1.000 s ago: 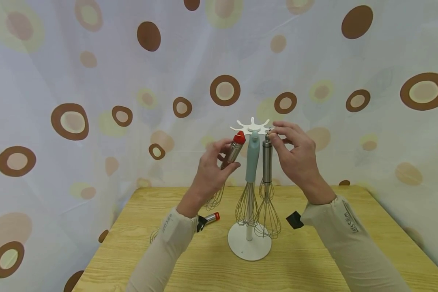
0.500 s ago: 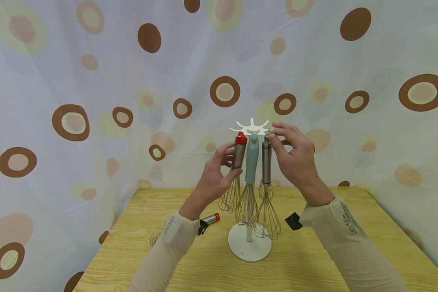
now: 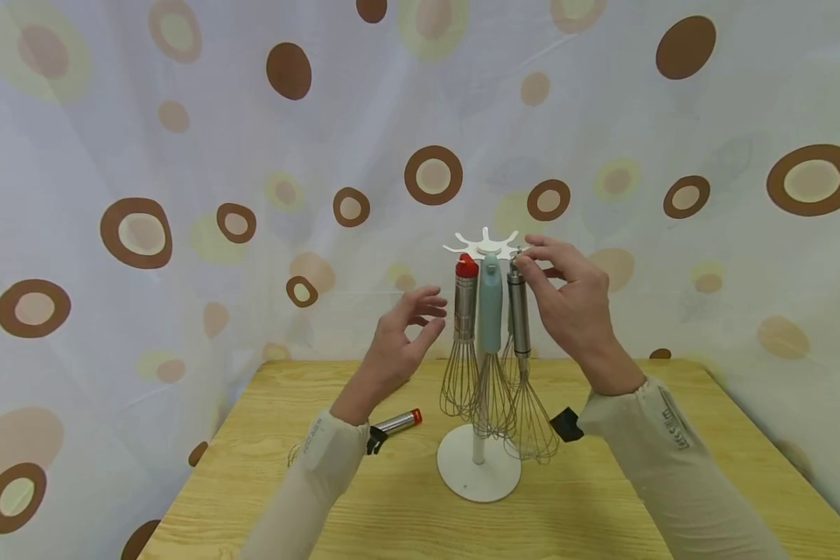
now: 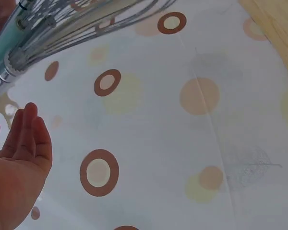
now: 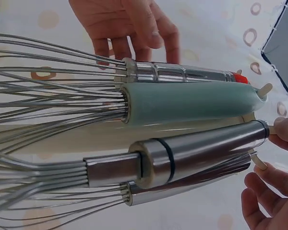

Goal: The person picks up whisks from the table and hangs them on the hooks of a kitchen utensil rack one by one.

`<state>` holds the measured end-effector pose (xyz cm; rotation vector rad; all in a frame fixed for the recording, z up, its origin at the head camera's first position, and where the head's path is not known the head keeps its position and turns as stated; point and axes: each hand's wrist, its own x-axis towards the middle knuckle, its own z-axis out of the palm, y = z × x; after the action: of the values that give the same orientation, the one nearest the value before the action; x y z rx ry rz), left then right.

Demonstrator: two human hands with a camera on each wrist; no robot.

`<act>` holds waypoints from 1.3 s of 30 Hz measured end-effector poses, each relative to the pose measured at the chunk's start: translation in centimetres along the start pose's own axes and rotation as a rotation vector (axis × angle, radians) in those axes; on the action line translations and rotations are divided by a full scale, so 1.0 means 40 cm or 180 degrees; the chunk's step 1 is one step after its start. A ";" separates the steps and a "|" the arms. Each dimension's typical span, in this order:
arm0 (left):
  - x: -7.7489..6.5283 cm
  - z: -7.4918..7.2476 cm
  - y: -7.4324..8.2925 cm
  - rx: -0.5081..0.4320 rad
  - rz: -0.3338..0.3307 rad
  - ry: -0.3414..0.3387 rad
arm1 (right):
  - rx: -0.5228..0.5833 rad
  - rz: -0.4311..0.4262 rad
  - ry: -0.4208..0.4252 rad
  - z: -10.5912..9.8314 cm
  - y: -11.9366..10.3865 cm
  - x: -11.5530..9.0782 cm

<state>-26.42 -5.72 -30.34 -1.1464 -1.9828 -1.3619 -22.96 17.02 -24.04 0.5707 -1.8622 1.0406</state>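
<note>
A white whisk stand (image 3: 455, 467) holds several hanging whisks. On its left hangs a whisk with a steel handle and red cap (image 3: 465, 299); beside it is a teal-handled whisk (image 3: 491, 311). My left hand (image 3: 400, 334), fingers spread and relaxed, is just left of the red-capped whisk and holds nothing. My right hand (image 3: 570, 303) pinches the top end of a steel-handled whisk (image 3: 520, 319) at the stand's arm. That whisk tilts slightly, its wires to the right. Behind it, another steel handle (image 5: 192, 187) shows in the right wrist view.
Another red-tipped whisk (image 3: 400, 422) lies on the wooden table (image 3: 602, 498), left of the stand and partly hidden by the left forearm. A patterned curtain (image 3: 364, 101) hangs behind the table.
The red-capped whisk went right and upright onto the stand; my left hand let go and drew back left. The steel-handled whisk's wires swung right, while my right hand stayed at its top.
</note>
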 end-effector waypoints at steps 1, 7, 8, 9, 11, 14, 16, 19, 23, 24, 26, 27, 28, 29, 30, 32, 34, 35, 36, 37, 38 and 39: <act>-0.005 -0.006 -0.008 0.0001 -0.0097 -0.0017 | 0.0011 0.0012 -0.0001 -0.001 0.000 0.001; -0.048 -0.041 -0.085 0.0151 -0.0796 -0.0403 | 0.0064 0.0145 -0.0036 -0.007 0.007 0.006; -0.059 -0.046 -0.101 0.0188 -0.0948 -0.0519 | 0.0079 0.0177 -0.0049 -0.008 0.008 0.006; -0.070 -0.049 -0.119 0.0245 -0.1085 -0.0634 | 0.0092 0.0211 -0.0058 -0.008 0.010 0.006; -0.096 -0.054 -0.154 0.0360 -0.1373 -0.0884 | 0.0137 0.0276 -0.0095 -0.011 0.014 0.007; -0.140 -0.056 -0.208 0.0537 -0.1620 -0.1255 | 0.0211 0.0373 -0.0163 -0.014 0.017 0.009; -0.169 -0.056 -0.239 0.0621 -0.1694 -0.1477 | 0.0256 0.0421 -0.0209 -0.016 0.019 0.010; -0.207 -0.054 -0.275 0.0707 -0.1693 -0.1688 | 0.0329 0.0436 -0.0260 -0.019 0.021 0.012; -0.243 -0.049 -0.308 0.0852 -0.1747 -0.1795 | 0.0379 0.0399 -0.0304 -0.022 0.023 0.015; -0.251 -0.046 -0.316 0.0896 -0.1776 -0.1810 | 0.0384 0.0392 -0.0311 -0.023 0.023 0.015; -0.264 -0.039 -0.330 0.0962 -0.1848 -0.1829 | 0.0391 0.0394 -0.0321 -0.023 0.023 0.017; -0.269 -0.035 -0.337 0.0975 -0.1878 -0.1837 | 0.0403 0.0397 -0.0323 -0.024 0.023 0.018; -0.274 -0.031 -0.344 0.0998 -0.1889 -0.1849 | 0.0409 0.0405 -0.0324 -0.024 0.024 0.019; -0.277 -0.028 -0.350 0.1025 -0.1896 -0.1851 | 0.0425 0.0407 -0.0326 -0.024 0.024 0.019; -0.280 -0.024 -0.353 0.1047 -0.1893 -0.1862 | 0.0439 0.0415 -0.0328 -0.025 0.024 0.020; -0.285 -0.017 -0.361 0.1134 -0.1861 -0.1905 | 0.0474 0.0432 -0.0337 -0.025 0.025 0.021; -0.290 -0.012 -0.366 0.1251 -0.1820 -0.1963 | 0.0512 0.0455 -0.0359 -0.026 0.025 0.021; -0.293 -0.010 -0.367 0.1286 -0.1837 -0.1974 | 0.0534 0.0463 -0.0375 -0.026 0.026 0.022; -0.295 -0.009 -0.368 0.1341 -0.1839 -0.1999 | 0.0549 0.0476 -0.0390 -0.027 0.026 0.022; -0.298 -0.007 -0.370 0.1394 -0.1840 -0.2021 | 0.0560 0.0480 -0.0405 -0.027 0.027 0.022; -0.301 -0.007 -0.370 0.1422 -0.1857 -0.2038 | 0.0567 0.0482 -0.0419 -0.027 0.027 0.022; -0.304 -0.005 -0.372 0.1457 -0.1851 -0.2053 | 0.0574 0.0483 -0.0432 -0.027 0.028 0.022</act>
<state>-32.36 -12.75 -47.18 -0.8794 -3.0657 -0.7056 -23.69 18.55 -23.51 0.6255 -1.9662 1.3080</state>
